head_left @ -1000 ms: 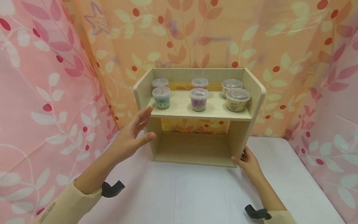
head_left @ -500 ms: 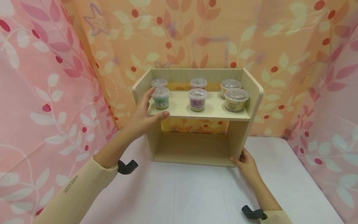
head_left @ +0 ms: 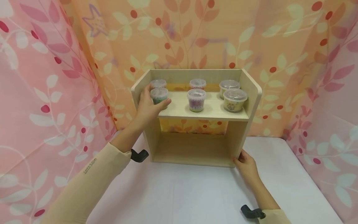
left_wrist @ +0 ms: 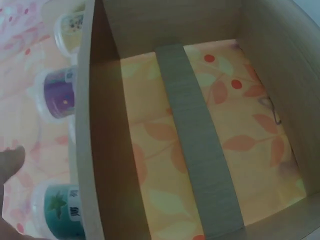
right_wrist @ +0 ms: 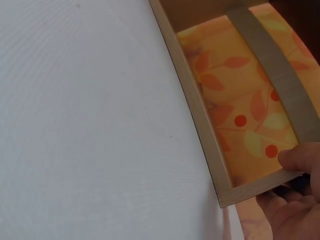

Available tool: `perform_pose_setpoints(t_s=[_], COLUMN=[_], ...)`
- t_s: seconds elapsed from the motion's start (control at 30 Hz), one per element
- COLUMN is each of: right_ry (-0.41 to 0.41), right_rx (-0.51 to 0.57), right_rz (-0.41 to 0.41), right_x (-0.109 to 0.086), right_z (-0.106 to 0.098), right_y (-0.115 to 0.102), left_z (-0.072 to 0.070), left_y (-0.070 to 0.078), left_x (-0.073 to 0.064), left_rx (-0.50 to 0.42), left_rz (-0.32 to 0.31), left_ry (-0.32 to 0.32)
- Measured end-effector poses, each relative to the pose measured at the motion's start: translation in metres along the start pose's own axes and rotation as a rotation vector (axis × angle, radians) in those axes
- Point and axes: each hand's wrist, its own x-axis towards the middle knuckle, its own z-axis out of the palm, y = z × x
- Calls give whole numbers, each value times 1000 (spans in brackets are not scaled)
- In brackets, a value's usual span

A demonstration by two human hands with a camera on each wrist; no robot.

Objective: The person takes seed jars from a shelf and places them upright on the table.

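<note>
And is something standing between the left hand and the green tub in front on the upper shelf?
Nothing visible does. The left hand is at the green tub, its thumb in front of it in the head view; I cannot tell whether they touch. Another tub stands behind, and the purple tub is to the right.

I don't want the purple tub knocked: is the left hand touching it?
Apart: the head view shows bare shelf between the left hand and the purple tub.
</note>
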Motion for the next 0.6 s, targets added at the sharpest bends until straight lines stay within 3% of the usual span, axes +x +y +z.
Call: perform_pose_setpoints(t_s=[0.2,0.43,0.6], right_ry=[-5,-5,-5], right_rx=[-58,-50,-89], right_rz=[22,-1,12], right_x=[-1,1,0], right_z=[-5,-5,-4], right_y=[3,6,6], left_z=[7,7,4], left_y=[0,2,-1], left_x=[9,12,14], left_rx=[-23,41,-22], left_rz=[-67,-109,-128], left_ry=[25,38,31])
